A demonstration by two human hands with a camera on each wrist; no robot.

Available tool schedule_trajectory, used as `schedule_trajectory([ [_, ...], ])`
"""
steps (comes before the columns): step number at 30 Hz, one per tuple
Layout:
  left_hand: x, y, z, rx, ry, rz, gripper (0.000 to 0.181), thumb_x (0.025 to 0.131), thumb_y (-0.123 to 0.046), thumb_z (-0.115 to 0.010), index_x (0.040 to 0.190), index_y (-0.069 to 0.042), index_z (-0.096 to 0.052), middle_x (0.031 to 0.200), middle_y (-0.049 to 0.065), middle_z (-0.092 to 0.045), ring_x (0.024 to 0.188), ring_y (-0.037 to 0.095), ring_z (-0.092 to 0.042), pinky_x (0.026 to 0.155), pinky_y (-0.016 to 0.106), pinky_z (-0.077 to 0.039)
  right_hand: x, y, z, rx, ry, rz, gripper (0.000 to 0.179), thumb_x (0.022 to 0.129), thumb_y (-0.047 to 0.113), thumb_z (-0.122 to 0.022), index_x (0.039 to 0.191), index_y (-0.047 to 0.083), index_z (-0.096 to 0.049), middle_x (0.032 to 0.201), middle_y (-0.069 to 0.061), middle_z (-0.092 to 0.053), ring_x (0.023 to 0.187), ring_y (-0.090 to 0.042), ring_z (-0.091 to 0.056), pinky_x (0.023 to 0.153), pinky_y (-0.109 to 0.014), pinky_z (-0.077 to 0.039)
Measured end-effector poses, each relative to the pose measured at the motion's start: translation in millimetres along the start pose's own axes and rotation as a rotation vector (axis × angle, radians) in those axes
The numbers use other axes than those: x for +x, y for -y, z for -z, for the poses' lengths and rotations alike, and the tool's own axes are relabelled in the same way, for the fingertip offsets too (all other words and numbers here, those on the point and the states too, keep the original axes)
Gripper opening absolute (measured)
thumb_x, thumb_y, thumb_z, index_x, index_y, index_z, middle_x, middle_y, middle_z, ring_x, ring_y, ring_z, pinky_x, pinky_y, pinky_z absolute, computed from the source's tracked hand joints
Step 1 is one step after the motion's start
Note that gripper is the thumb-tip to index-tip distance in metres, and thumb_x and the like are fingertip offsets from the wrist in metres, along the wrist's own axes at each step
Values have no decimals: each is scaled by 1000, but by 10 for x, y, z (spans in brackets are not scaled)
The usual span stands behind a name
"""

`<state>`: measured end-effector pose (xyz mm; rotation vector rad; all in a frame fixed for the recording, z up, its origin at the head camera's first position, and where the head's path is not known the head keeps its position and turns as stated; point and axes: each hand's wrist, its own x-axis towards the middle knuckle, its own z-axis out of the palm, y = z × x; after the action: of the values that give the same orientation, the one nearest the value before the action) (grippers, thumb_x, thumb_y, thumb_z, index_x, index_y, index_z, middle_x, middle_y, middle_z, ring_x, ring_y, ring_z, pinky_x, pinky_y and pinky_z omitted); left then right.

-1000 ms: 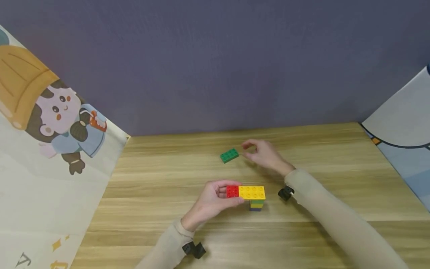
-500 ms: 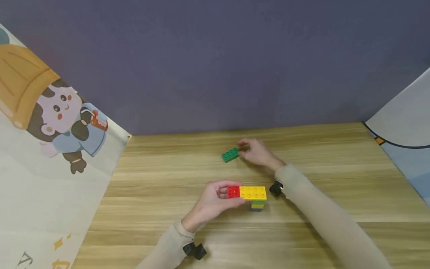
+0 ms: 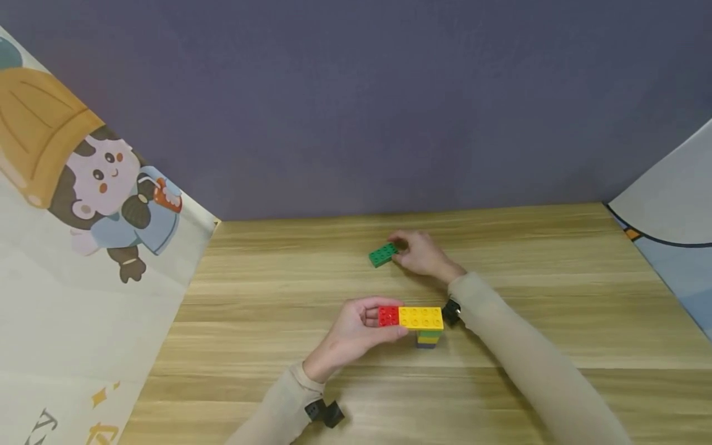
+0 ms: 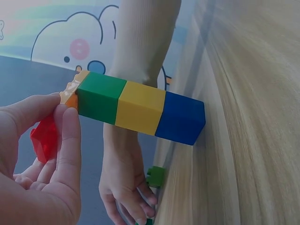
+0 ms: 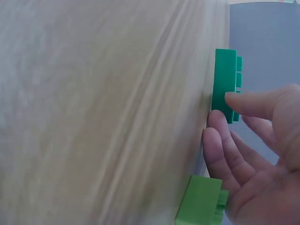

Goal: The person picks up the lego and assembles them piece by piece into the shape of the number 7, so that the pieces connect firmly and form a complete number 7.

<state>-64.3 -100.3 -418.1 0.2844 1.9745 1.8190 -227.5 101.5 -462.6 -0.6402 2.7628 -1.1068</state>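
My left hand [image 3: 356, 334] pinches the top of a brick tower at a yellow brick [image 3: 421, 317], with a red brick [image 3: 389, 316] at its left end. Below, the tower is made of a green brick [image 4: 101, 97], a yellow brick [image 4: 140, 105] and a blue brick [image 4: 181, 117] at the table. Farther back, my right hand [image 3: 421, 254] grips the right end of a flat green brick [image 3: 382, 255], thumb on its near side. A light green brick [image 5: 199, 201] stands by that hand's fingers in the right wrist view; the head view does not show it.
The wooden table [image 3: 278, 266] ends at a dark wall [image 3: 356, 111] behind the green brick. A panel with a cartoon figure [image 3: 105, 173] bounds the left side, and another pale panel [image 3: 673, 198] the right. Black wrist cameras sit on both sleeves.
My right hand has moved left to the green brick and taken hold of its right end. My left hand stays on the tower.
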Motion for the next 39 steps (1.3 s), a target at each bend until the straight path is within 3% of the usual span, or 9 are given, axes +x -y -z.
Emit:
schedule_trajectory([
  [2,-1,0,-2,-1,1,-1,46,91,-8,-83,134,-3,-71,115,17,-80,87,11,-75,81,30,-65,-3,-1,-16,-21,14,3,46,95,11,-76,139,4,-67,135,-19,-73,83,-21,-63,80,-39,-57],
  [5,-9,-2,-4,-5,5,2,46,91,-8,-83,135,-3,-70,116,17,-80,88,11,-75,80,27,-64,-17,-4,-42,-47,43,5,45,97,14,-76,140,6,-68,133,-17,-73,80,-18,-61,76,-34,-54],
  [16,-23,-8,6,-7,10,8,45,92,-9,-83,134,-3,-71,116,16,-80,88,11,-75,80,25,-64,-46,-12,-63,-44,36,12,44,98,19,-77,140,7,-68,136,-17,-72,95,-24,-65,89,-44,-57],
  [23,-31,-12,7,-5,8,9,47,91,-9,-83,136,-4,-70,116,15,-80,88,10,-75,79,27,-64,-42,0,-46,-43,43,-10,44,99,20,-77,140,8,-68,141,-16,-70,125,-34,-67,112,-55,-51],
  [39,-31,-7,-8,-11,8,-3,46,91,-9,-83,136,-3,-70,118,16,-80,91,11,-76,84,31,-65,-71,-12,-39,1,18,-14,42,97,24,-80,136,11,-71,139,-13,-72,129,-34,-66,111,-54,-53],
])
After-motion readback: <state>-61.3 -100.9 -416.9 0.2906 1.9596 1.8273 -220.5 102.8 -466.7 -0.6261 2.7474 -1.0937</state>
